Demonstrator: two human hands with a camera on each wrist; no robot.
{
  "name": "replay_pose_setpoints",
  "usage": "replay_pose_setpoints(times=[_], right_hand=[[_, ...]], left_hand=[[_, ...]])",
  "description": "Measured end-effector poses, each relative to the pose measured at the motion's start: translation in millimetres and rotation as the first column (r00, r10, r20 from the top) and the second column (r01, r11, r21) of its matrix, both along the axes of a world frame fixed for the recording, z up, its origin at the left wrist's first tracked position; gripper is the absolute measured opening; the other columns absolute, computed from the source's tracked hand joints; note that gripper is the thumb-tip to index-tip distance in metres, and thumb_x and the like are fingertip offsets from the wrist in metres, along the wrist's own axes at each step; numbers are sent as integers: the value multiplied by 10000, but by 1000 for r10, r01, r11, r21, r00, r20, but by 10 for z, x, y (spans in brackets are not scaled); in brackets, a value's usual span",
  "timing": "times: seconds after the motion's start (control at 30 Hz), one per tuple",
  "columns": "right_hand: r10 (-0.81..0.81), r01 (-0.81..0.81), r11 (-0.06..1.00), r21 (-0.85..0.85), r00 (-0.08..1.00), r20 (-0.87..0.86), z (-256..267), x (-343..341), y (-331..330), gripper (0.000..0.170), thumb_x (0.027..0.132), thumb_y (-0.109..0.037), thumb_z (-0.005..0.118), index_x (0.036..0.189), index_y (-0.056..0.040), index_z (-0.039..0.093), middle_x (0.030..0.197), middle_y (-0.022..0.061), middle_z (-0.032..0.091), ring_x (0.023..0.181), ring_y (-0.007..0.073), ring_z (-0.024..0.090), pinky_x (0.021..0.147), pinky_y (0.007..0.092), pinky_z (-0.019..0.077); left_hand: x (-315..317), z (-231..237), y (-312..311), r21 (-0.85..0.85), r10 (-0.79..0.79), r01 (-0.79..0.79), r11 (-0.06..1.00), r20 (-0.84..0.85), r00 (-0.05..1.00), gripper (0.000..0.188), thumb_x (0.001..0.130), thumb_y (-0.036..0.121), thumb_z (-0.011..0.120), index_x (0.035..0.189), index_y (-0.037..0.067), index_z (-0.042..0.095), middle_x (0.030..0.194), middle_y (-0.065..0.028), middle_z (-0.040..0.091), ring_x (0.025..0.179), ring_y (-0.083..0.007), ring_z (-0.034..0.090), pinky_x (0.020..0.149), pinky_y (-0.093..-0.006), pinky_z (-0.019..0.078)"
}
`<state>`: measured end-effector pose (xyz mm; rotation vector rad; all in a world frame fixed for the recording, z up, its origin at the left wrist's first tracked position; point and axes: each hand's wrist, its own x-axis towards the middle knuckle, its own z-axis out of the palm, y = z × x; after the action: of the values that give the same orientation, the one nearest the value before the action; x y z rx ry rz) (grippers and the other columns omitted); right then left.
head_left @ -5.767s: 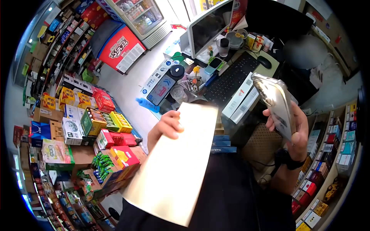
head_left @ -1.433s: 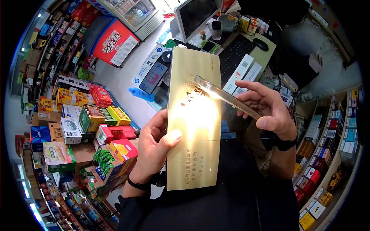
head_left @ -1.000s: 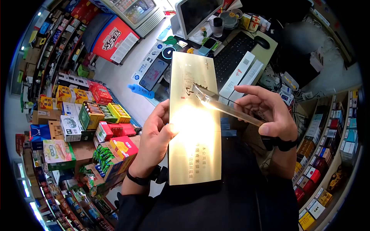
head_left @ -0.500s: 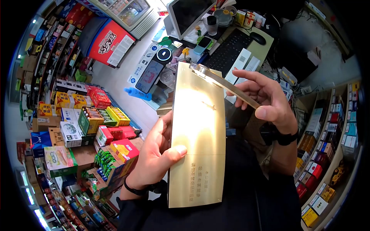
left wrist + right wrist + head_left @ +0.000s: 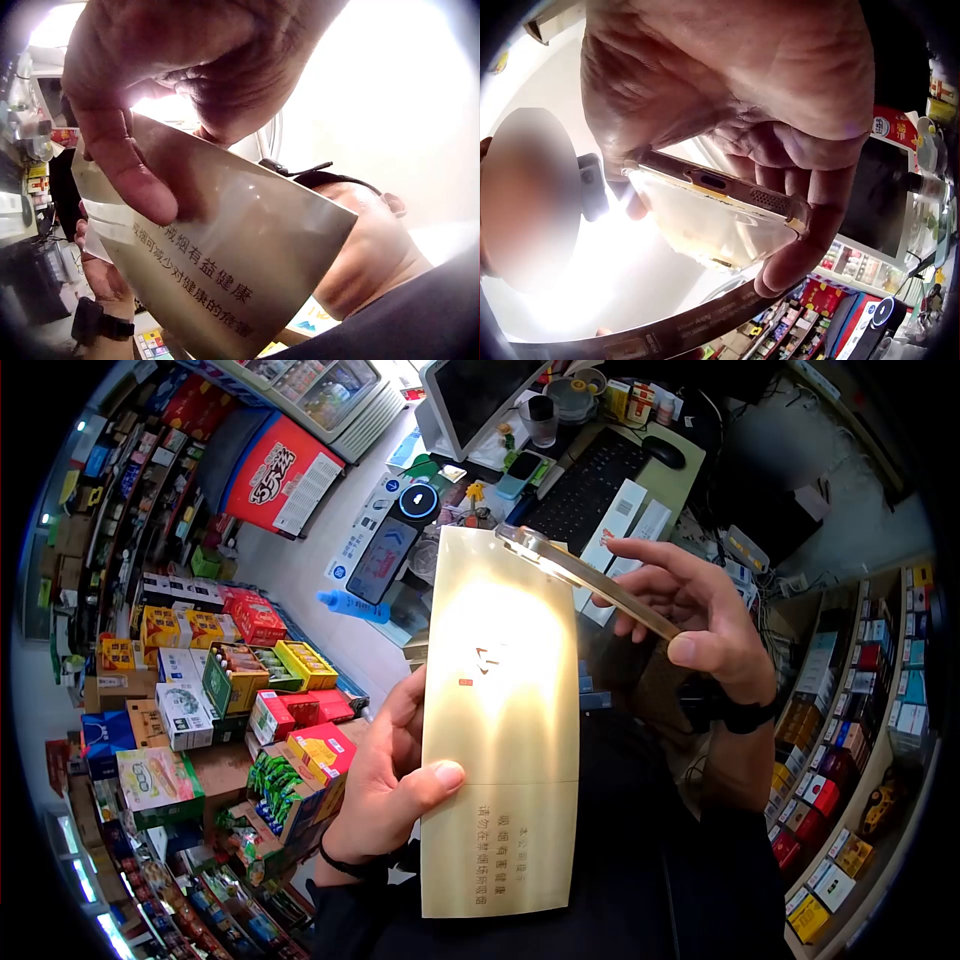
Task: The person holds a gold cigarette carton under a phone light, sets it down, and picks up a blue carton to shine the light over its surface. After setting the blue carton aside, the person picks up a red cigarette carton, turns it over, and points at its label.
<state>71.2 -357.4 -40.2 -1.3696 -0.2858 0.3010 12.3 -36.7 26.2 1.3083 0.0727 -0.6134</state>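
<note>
The bare left hand (image 5: 390,770) holds in a pinch, its thumb (image 5: 430,785) laid across the front and the other fingers tucked behind, with a narrow black band (image 5: 350,862) round the wrist and a dark fabric sleeve (image 5: 345,910) covering the arm below. The bare right hand (image 5: 710,620), raised higher, grips between its bent thumb (image 5: 695,650) and curled fingers, the index finger (image 5: 655,555) reaching out straighter than the rest. A wider black strap (image 5: 748,714) circles the right wrist, above a bare forearm (image 5: 742,765).

Stocked shelves (image 5: 118,510) both sides, pale flr (image 5: 280,565), glass-door fridge (image 5: 330,400) nr red-fronted freezer (image 5: 275,475).
</note>
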Motion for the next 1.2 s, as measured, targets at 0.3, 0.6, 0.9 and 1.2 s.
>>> replay_pose_setpoints(times=[0.3,0.6,0.9,1.2], right_hand=[[26,-26,1000,-9,1000,3,-3,-97,-145,1016,728,-479,808,1505,59,436,1111,163,691,976,170,663,878,271,513],[26,-30,998,57,997,77,10,-157,-129,1018,738,-432,819,1499,105,408,1138,177,681,994,192,670,893,287,522],[43,-57,993,99,990,136,118,-227,-146,1024,732,-383,828,1487,146,383,1196,218,675,1065,228,687,980,305,527],[15,-24,997,80,994,112,137,-236,-64,1145,701,-492,875,1491,151,352,1132,191,681,950,202,682,827,282,527]], left_hand=[[-20,28,36,45,37,-39,998,37,999,895,813,204,724,1559,-40,295,1490,-177,492,1378,-259,502,1157,-397,381],[-88,-16,49,44,60,-65,997,103,993,946,797,226,748,1574,-16,266,1501,-160,479,1384,-256,490,1153,-406,384],[-125,-44,57,12,41,-43,999,139,989,941,780,194,735,1566,-12,261,1473,-157,499,1353,-246,518,1129,-406,410],[-164,-25,63,54,8,-19,998,201,980,961,787,192,742,1578,-14,237,1483,-154,495,1358,-235,512,1137,-393,387]])
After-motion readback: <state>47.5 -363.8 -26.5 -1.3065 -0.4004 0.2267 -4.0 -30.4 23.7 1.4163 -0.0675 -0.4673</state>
